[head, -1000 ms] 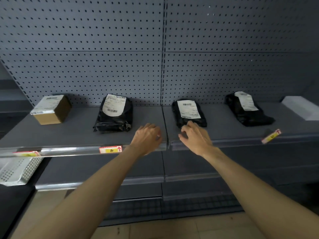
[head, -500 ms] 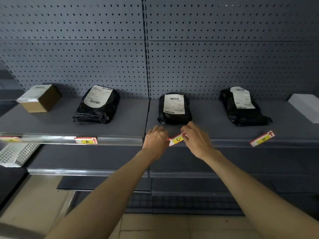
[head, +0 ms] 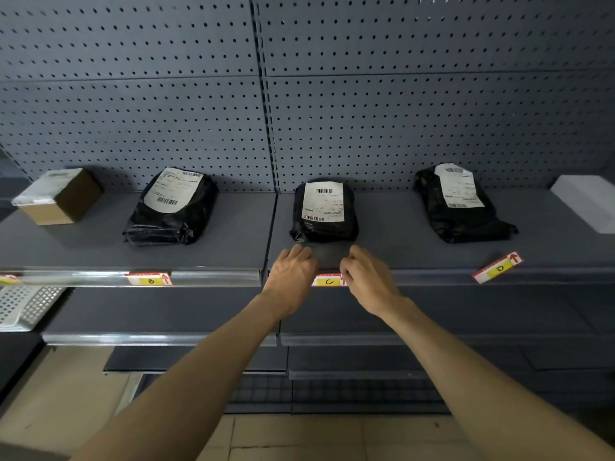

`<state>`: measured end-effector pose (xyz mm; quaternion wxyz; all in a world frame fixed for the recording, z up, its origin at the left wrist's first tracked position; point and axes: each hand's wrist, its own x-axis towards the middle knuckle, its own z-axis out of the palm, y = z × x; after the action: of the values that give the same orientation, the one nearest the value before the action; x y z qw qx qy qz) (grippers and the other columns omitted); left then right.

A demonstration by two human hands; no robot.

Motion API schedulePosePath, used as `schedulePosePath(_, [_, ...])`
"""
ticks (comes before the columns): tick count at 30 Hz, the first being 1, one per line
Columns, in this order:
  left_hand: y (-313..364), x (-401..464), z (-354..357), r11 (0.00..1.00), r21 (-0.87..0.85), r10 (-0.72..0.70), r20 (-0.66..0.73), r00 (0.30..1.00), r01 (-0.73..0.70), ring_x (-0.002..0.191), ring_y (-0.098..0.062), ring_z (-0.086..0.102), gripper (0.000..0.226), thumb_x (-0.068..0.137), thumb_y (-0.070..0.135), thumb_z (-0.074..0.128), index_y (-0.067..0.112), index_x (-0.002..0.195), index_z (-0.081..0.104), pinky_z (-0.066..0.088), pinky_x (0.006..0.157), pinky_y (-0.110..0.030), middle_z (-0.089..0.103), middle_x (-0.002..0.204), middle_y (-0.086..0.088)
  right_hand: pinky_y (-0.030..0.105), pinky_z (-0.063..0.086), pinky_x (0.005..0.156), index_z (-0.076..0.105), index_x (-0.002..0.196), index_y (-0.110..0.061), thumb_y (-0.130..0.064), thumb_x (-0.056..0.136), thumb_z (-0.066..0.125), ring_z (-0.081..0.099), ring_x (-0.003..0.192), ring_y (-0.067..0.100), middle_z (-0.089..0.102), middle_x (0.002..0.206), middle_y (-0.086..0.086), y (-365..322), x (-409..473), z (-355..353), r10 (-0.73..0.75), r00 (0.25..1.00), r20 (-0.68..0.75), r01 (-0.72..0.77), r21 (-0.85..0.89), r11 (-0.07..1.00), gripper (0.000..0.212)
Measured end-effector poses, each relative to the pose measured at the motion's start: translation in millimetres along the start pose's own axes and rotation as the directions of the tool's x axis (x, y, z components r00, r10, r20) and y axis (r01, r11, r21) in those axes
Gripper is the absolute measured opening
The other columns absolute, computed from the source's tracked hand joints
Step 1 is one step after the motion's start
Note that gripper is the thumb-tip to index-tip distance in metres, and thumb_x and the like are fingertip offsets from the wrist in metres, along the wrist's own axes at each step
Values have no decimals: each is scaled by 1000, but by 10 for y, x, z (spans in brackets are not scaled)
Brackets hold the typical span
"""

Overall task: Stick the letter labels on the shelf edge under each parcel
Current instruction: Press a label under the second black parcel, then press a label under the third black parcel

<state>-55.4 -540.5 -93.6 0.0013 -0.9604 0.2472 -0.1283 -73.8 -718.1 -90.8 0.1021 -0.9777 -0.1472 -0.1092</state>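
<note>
On the grey shelf (head: 233,257) stand a brown box (head: 61,196), three black bag parcels (head: 173,207) (head: 324,211) (head: 461,202) and a white box (head: 589,202). The C label (head: 328,281) lies flat against the shelf edge under the middle bag. My left hand (head: 293,277) holds its left end and my right hand (head: 366,279) its right end. The B label (head: 150,279) sits on the edge under the left bag. At the far left edge is part of another label (head: 8,279). The D label (head: 498,267) lies loose and tilted on the shelf front.
A pegboard wall (head: 299,94) backs the shelf. Lower grey shelves (head: 159,337) step out beneath. A white perforated basket (head: 26,306) sits at the lower left. The tiled floor (head: 283,437) is at the bottom.
The C label went from tilted between my fingers in front of the middle bag down to level against the shelf edge. Both hands moved down with it.
</note>
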Motion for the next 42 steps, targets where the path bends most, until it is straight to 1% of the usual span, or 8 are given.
schedulePosePath(3, [5,8,7,999,-29,21,-8,1000,-21,97,-20,54,10,89,10,58,14,95,65,45,83,-30,62,101,-2,34,53,71,66,91,-8,-11,91,60,56,86,20,58,99,6,6,5,-7,-15,1000,14,15,-15,1000,7])
schedulePosePath(6, [10,56,-81,986,-166,20,-32,999,-25,102,-22,55,15,91,21,53,15,99,65,47,88,-35,63,103,-3,32,51,71,65,95,-8,-19,92,59,57,91,21,59,100,6,78,-10,-133,-17,1000,-11,17,3,1000,14])
schedulePosePath(13, [516,408,-294,941,-339,-42,-80,996,13,93,-25,58,14,86,25,57,15,92,64,49,78,-40,64,93,-4,35,50,71,65,103,-9,-32,91,57,58,96,22,62,101,5,692,-298,-596,59,994,-97,-61,-19,998,26])
schedulePosePath(21, [1834,958,-294,934,-354,-3,-140,990,-47,96,-28,58,16,86,28,60,13,88,66,49,81,-41,64,93,-6,32,49,71,65,103,-11,-33,90,59,55,94,20,61,101,4,1944,-884,-1080,125,986,-109,-135,-90,987,26])
schedulePosePath(28, [2785,1213,-202,950,-313,-21,-124,992,-19,98,-28,56,17,86,26,63,10,92,65,49,80,-39,64,98,-9,33,52,73,61,108,-13,-25,92,58,53,95,21,56,106,6,2697,-1167,-1252,37,998,-49,-44,-146,988,21])
schedulePosePath(32, [3009,1266,-66,977,-209,-59,-81,995,41,105,-25,52,18,88,25,59,12,99,64,48,86,-38,62,107,-7,29,49,72,58,114,-16,-21,91,60,53,94,19,54,108,4,2846,-1158,-1156,-4,1000,-31,1,-117,993,24])
schedulePosePath(36, [3053,1285,92,986,-121,-117,-37,992,112,109,-26,50,22,91,26,56,12,106,64,44,88,-36,60,113,-7,32,50,74,55,118,-16,-15,92,58,53,96,22,51,111,5,2868,-1126,-1050,-53,999,-12,52,-69,996,27])
schedulePosePath(42, [3112,1302,206,960,-195,-213,-45,976,200,103,-25,50,15,91,18,56,14,101,66,43,85,-35,60,108,-6,31,47,75,57,114,-14,-10,93,56,53,97,21,52,112,5,2871,-1022,-985,-67,997,-28,63,-109,992,22])
